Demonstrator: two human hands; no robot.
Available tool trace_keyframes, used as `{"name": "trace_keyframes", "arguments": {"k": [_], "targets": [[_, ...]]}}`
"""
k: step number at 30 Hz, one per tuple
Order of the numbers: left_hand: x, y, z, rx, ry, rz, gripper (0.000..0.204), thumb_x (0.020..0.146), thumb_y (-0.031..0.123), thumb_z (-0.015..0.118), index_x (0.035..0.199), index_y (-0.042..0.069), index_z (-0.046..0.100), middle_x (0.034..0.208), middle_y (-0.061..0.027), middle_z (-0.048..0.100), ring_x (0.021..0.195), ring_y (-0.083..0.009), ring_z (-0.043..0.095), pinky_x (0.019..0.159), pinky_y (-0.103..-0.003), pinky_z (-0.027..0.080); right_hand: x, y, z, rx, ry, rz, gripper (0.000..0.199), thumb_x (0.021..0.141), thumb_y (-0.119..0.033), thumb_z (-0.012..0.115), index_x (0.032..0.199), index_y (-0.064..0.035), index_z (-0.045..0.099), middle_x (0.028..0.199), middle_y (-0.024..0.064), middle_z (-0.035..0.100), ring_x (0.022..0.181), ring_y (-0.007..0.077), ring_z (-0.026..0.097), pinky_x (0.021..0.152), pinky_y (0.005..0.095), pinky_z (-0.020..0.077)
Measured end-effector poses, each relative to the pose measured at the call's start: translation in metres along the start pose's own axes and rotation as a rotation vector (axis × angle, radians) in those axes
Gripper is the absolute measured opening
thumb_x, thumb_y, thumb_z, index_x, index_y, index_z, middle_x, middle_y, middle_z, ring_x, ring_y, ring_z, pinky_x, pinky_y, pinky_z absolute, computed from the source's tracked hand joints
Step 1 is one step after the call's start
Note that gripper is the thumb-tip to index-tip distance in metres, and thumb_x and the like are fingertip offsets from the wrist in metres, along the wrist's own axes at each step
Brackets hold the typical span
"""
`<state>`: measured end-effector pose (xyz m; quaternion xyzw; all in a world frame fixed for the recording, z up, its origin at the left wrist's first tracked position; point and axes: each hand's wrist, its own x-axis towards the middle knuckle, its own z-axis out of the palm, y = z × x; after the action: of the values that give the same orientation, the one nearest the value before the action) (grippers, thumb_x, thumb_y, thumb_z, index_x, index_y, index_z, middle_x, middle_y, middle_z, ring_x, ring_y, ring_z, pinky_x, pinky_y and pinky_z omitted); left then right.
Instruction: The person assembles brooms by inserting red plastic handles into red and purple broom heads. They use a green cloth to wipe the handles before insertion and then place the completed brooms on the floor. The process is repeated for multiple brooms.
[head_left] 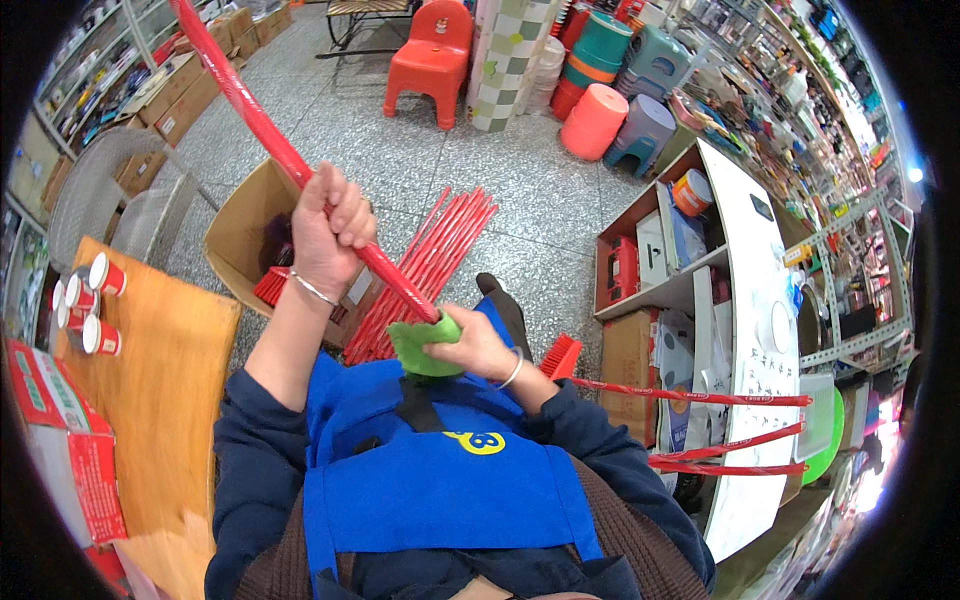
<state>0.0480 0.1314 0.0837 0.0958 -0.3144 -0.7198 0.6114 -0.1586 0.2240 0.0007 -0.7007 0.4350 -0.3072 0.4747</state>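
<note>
My left hand (329, 225) is closed around a long red broom handle (240, 95) in shiny wrap, which slants from the upper left down to my lap. Lower down, my right hand (482, 345) is closed on a green cloth (425, 348) with a ragged edge. The cloth wraps the handle's lower end and hides its tip. Several more red handles (440, 255) lie in a bundle on the floor ahead of me. Beside my right forearm is a red brush head (561, 357) with bristles, close to the end of another red handle (690, 395).
An open cardboard box (232, 235) with red brush heads inside stands at my left. Paper cups (103, 335) sit on a wooden table (165, 400). To the right is a white counter (745, 300) with shelves below. A red chair (432, 62) and stacked stools stand farther off.
</note>
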Motion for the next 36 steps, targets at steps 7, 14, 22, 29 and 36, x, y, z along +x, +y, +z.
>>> {"name": "trace_keyframes", "arguments": {"k": [7,14,22,29,36], "targets": [[0.02,0.094,-0.024,0.124,0.157,0.261,0.037,0.094,0.029,0.048,0.061,0.016,0.036,0.047,0.0055,0.026,0.037,-0.0068,0.022,0.036,-0.023,0.022,-0.045,0.084,-0.013,-0.424,0.182,0.218,0.035,0.07,-0.024,0.069,0.1,-0.0098,0.06,0.083,0.0161,0.063,0.078,0.0331,0.063,0.07,0.0385,0.0499],[0.016,0.127,-0.04,0.077,0.067,0.381,0.038,0.094,0.024,0.045,0.059,0.015,0.033,0.047,0.0055,0.025,0.039,-0.0069,0.022,0.039,-0.024,0.023,-0.098,0.108,-0.116,0.406,1.045,0.33,0.025,0.074,0.0,0.061,0.099,0.0006,0.063,0.091,0.0071,0.066,0.08,0.0156,0.062,0.071,0.028,0.05],[0.006,-0.041,-0.016,0.042,0.409,0.078,0.038,0.096,0.028,0.044,0.062,0.014,0.035,0.051,0.0045,0.03,0.044,-0.0072,0.03,0.044,-0.024,0.032,-0.053,-0.009,-0.109,0.322,0.896,-0.092,0.048,0.072,-0.001,0.055,0.12,-0.0021,0.049,0.112,0.009,0.056,0.097,0.0204,0.057,0.085,0.0319,0.048],[-0.024,-0.111,0.001,0.085,0.39,-0.121,0.013,0.09,0.012,0.052,0.079,0.007,0.051,0.059,-0.0015,0.048,0.052,-0.0133,0.048,0.056,-0.03,0.045,-0.008,0.004,0.007,-0.453,0.324,0.141,0.062,0.068,-0.027,0.072,0.122,-0.009,0.048,0.101,0.0169,0.06,0.09,0.0351,0.06,0.076,0.0381,0.0493],[0.015,-0.013,-0.012,-0.019,0.368,0.146,0.024,0.089,0.015,0.054,0.069,0.011,0.042,0.056,0.0022,0.038,0.05,-0.0091,0.039,0.05,-0.026,0.036,-0.076,0.06,-0.046,-0.632,0.323,0.016,0.04,0.068,-0.02,0.073,0.104,-0.0112,0.058,0.093,0.0144,0.063,0.084,0.0329,0.062,0.07,0.0391,0.0497]]}}
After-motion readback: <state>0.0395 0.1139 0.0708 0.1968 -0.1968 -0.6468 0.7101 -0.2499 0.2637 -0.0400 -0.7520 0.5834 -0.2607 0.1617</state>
